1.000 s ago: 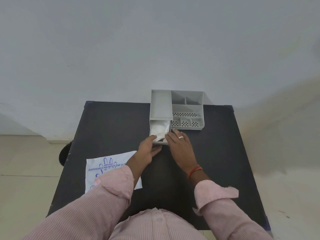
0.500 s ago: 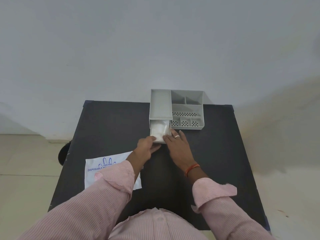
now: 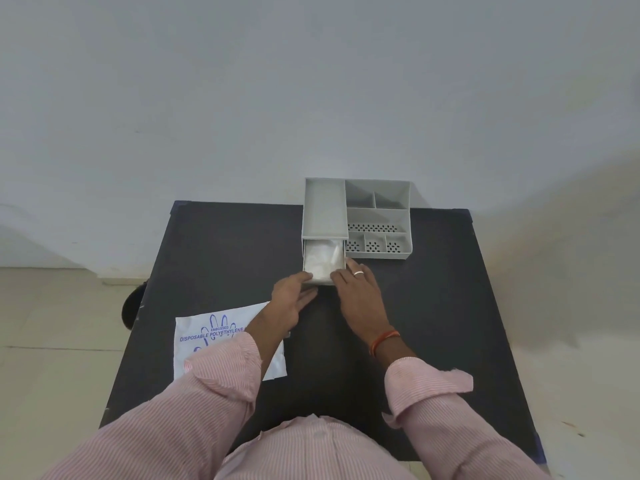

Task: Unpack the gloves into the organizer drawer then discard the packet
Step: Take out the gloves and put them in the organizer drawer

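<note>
A grey organizer (image 3: 377, 216) stands at the far edge of the black table (image 3: 433, 323). Its drawer (image 3: 306, 258) juts out from under the left section, and thin clear gloves (image 3: 323, 259) lie inside it. My left hand (image 3: 292, 294) rests flat against the drawer's front left corner. My right hand (image 3: 356, 285), with a ring on one finger, presses its fingertips on the drawer's front right. The white packet (image 3: 214, 332) with blue print lies flat at the table's left, partly under my left sleeve.
A dark round object (image 3: 133, 306) shows on the floor beside the table's left edge. A pale wall rises right behind the organizer. Beige floor tiles lie on both sides of the table.
Both hands have slid forward with the drawer's front, and the drawer now sticks out less from the organizer than one second ago.
</note>
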